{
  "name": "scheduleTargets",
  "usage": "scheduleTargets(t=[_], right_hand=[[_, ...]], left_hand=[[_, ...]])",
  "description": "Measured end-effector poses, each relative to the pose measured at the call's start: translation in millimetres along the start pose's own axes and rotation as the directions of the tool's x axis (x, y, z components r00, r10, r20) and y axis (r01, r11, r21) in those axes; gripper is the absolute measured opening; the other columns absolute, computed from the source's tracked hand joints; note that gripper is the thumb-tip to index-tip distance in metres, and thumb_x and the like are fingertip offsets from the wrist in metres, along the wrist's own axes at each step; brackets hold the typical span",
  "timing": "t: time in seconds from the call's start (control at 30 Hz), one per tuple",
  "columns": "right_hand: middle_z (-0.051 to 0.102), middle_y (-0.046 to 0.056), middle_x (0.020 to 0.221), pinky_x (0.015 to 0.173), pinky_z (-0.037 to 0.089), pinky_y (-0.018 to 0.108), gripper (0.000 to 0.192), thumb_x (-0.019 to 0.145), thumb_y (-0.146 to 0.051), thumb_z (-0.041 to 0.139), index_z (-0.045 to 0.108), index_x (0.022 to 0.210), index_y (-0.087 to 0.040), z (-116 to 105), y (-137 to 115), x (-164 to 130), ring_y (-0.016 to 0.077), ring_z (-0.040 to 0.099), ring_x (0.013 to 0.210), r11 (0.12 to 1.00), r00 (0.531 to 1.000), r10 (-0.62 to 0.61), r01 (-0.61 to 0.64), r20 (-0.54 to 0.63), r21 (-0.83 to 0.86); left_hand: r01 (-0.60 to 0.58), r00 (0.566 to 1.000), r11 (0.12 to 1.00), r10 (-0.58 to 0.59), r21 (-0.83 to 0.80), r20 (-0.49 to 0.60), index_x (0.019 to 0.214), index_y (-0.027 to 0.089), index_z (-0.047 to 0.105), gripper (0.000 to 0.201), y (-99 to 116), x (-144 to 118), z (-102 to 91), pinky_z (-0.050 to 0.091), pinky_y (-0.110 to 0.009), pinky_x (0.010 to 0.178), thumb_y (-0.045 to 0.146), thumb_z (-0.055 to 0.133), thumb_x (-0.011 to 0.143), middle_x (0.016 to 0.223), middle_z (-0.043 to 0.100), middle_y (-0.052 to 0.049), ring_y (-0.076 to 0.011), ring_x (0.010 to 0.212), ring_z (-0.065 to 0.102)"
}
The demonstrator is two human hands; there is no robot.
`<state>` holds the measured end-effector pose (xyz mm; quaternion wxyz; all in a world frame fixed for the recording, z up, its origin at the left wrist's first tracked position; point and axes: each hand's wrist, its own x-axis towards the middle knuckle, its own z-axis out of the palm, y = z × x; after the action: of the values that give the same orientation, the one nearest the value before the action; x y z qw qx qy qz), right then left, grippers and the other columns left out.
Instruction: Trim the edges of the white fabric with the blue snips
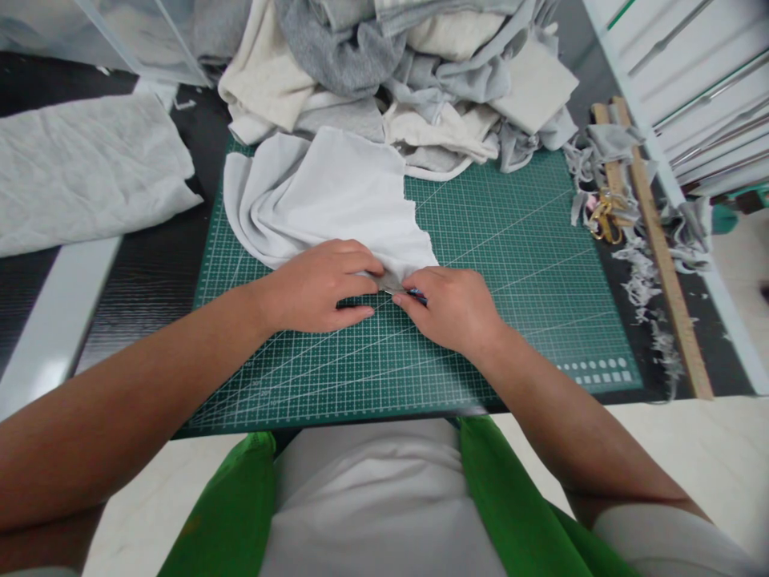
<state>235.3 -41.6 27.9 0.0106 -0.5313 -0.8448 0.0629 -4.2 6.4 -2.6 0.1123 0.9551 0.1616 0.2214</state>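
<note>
Head view, looking down at a green cutting mat [517,264] on a dark surface [150,272].

White fabric piece [336,200] lies on the mat's far-left quarter, bunched at its left side, its near edge running roughly left to right and ending in a ragged point toward the right. That near edge sits directly under both hands.

Left hand [321,284] rests palm down on the fabric's near edge, fingers curled together and pressing the cloth flat against the mat. Fingertips point right, toward the other hand.

Right hand [453,308] meets it from the right, the two hands almost touching at the fingertips. Its fingers are closed around a small dark-blue tool [417,296], only a short tip showing; cannot tell what kind. The tip points left, along the fabric edge and toward the left fingertips. A small grey bit [388,282] shows between the two hands, maybe cloth, maybe metal; unclear.

Key relation: fabric extends away from both hands, up and left; the tool lies along its near edge; both hands equally close.

Elsewhere: heap of grey and cream cloth [408,72] beyond the mat; wooden ruler [661,256], gold-handled scissors [604,218] and fabric trimmings [646,280] to the right; pale folded sheet [84,168] at left.
</note>
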Motion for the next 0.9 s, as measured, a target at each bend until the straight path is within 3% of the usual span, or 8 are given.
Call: scheduleTargets(t=[0.17,0.43,0.9], right_hand=[[0.08,0.007,0.092,0.065,0.037,0.035,0.029,0.101,-0.038,0.055,0.076,0.096,-0.019,-2.6,-2.6,1.3,0.0226,0.071,0.078,0.999,1.0,-0.011,0.011,0.01,-0.039],[0.081,0.005,0.093,0.07,0.042,0.033,0.024,0.097,-0.039,0.059,0.076,0.096,-0.021,2.7,4.3,0.3,0.0221,0.072,0.083,0.998,0.999,0.014,-0.01,-0.053,0.069],[0.08,0.006,0.094,0.07,0.043,0.034,0.025,0.096,-0.041,0.061,0.075,0.099,-0.02,4.3,4.8,-1.3,0.023,0.072,0.082,0.997,0.998,-0.007,0.011,-0.058,0.076]], left_hand=[[-0.001,1.0,1.0,0.001,-0.002,0.0,0.101,0.016,0.075,0.022,-0.1,0.1,-0.1,0.056,-0.049,0.099,0.034,0.064,0.095,0.119,0.072,-0.014,-0.0295,0.113,0.066],[0.005,1.0,1.0,-0.005,0.007,0.005,0.101,0.017,0.075,0.023,-0.4,0.0,0.7,0.055,-0.048,0.101,0.036,0.064,0.095,0.12,0.072,-0.013,-0.0287,0.114,0.066],[-0.019,1.0,1.0,0.019,0.024,-0.006,0.102,0.016,0.075,0.023,-0.7,-0.1,0.9,0.056,-0.047,0.1,0.036,0.064,0.096,0.12,0.072,-0.013,-0.0295,0.114,0.066]])
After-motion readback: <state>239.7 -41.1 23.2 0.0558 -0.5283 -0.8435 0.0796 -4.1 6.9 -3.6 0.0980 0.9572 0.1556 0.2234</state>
